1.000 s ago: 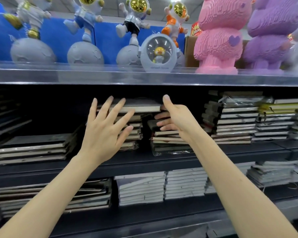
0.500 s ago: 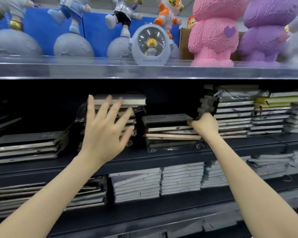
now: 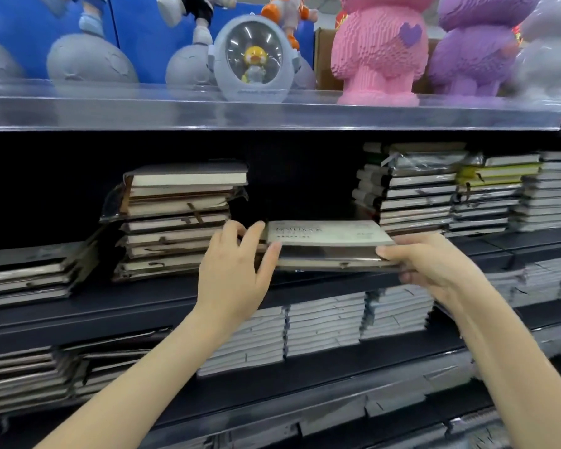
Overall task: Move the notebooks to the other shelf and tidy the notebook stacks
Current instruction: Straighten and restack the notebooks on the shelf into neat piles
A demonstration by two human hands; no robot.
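Notebooks (image 3: 329,246) first: it's a short pile, with a pale grey-green cover printed NOTEBOOK on top and darker plastic-wrapped ones underneath. It sits at the front of the dark middle shelf (image 3: 143,306), in the gap between two taller piles. I honestly can't tell if it's resting on the board or lifted just clear of it. The right hand (image 3: 434,267) has the right end, thumb laid along the top front corner and the other fingers curled underneath, so that looks like the side carrying the weight. The left hand (image 3: 237,273) is flatter, with fingers fairly straight and a bit fanned out against the left end and the thumb lying along the front edge. My guess is it's there to square the pile up and stop the slippery wrapped ones sliding apart, since squeezing from both ends keeps them moving as one block. Just beside that hand is the tall messy stack of brown-edged notebooks (image 3: 178,222), which leans and has covers sticking out, so it probably needs tidying too. The neater grey and yellow stacks (image 3: 434,189) are off to the right. White-edged notebook piles (image 3: 324,322) fill the lower shelf right below the hands. Up top, a pink block-built bear (image 3: 379,50) stands on the clear shelf.
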